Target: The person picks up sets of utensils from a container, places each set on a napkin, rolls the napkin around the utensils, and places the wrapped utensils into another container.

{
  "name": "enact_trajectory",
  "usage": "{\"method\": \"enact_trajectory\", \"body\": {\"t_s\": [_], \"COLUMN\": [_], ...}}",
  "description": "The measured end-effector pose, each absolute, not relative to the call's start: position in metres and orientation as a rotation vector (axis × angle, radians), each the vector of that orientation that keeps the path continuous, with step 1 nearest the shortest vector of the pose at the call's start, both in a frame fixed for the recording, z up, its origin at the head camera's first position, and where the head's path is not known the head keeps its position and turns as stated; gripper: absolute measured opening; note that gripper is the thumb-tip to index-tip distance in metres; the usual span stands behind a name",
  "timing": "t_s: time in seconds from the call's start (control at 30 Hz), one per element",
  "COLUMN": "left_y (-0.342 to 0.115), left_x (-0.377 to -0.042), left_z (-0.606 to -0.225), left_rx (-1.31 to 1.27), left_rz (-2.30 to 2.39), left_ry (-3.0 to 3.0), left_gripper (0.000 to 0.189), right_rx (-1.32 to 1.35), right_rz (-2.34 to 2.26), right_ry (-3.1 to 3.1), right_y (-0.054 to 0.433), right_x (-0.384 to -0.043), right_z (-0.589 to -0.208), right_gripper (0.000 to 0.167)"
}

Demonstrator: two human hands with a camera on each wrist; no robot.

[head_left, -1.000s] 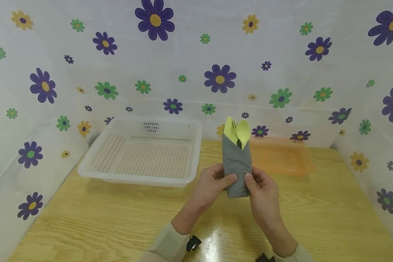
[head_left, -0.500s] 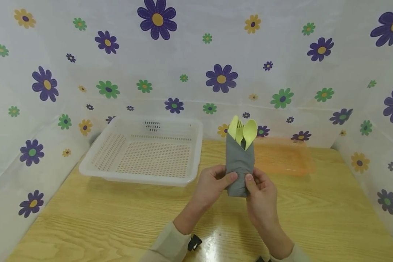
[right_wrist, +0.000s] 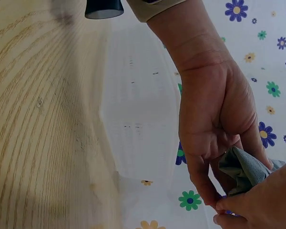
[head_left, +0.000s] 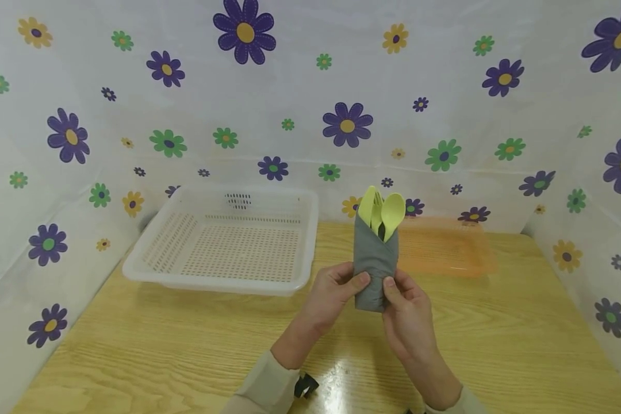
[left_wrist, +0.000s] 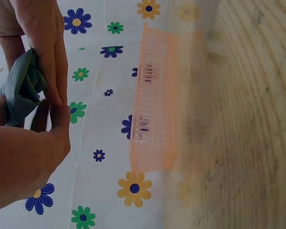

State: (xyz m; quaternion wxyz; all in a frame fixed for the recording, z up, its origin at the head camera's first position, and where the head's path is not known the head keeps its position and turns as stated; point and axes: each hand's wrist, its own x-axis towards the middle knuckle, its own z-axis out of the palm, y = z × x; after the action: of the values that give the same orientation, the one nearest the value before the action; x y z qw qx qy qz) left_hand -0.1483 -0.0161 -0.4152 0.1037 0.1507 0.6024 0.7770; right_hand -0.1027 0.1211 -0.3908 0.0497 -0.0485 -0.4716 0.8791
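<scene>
Both hands hold up a grey cloth napkin (head_left: 375, 253) folded into a pocket, above the table in the head view. A pale green knife (head_left: 365, 208), fork (head_left: 376, 214) and spoon (head_left: 393, 213) stick out of its slanted top. My left hand (head_left: 331, 296) pinches the pocket's left edge low down, thumb in front. On the opposite edge, the right hand (head_left: 410, 316) grips it the same way. The wrist views look from below at the napkin's bottom end (left_wrist: 24, 88), where the fingers of both hands meet behind it. The cutlery handles are hidden inside the cloth.
A white perforated basket (head_left: 302, 282) stands at the back left of the wooden table (head_left: 186, 356). Behind the napkin, at right, lies a shallow orange basket (head_left: 483, 267). A flower-printed sheet (head_left: 300, 86) encloses the back and sides.
The napkin pocket has turned slightly in the hands and now leans a little right, showing more of the fork and spoon. The right hand has shifted slightly left. Both keep their grip.
</scene>
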Motion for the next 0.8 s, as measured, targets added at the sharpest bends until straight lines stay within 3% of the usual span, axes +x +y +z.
{"method": "enact_trajectory", "body": {"t_s": [0.3, 0.47, 0.6, 0.8], "left_y": [-0.015, -0.016, -0.017, -0.016], "left_x": [-0.148, -0.147, -0.144, -0.139], "left_z": [-0.416, -0.412, -0.406, -0.403], "left_rx": [0.407, 0.367, 0.361, 0.302], "left_rz": [2.331, 2.372, 2.403, 2.452], "left_ry": [1.710, 1.784, 1.878, 1.907], "left_gripper": [0.036, 0.032, 0.028, 0.025], "right_rx": [-0.202, -0.179, -0.056, 0.183], "right_rz": [2.719, 2.441, 2.095, 1.959], "right_ry": [-1.418, -1.823, -2.156, -2.256], "right_y": [0.123, 0.128, 0.137, 0.141], "right_x": [-0.102, -0.104, -0.106, -0.106], "right_z": [-0.390, -0.391, -0.392, -0.390], "right_gripper": [0.019, 0.025, 0.029, 0.029]}}
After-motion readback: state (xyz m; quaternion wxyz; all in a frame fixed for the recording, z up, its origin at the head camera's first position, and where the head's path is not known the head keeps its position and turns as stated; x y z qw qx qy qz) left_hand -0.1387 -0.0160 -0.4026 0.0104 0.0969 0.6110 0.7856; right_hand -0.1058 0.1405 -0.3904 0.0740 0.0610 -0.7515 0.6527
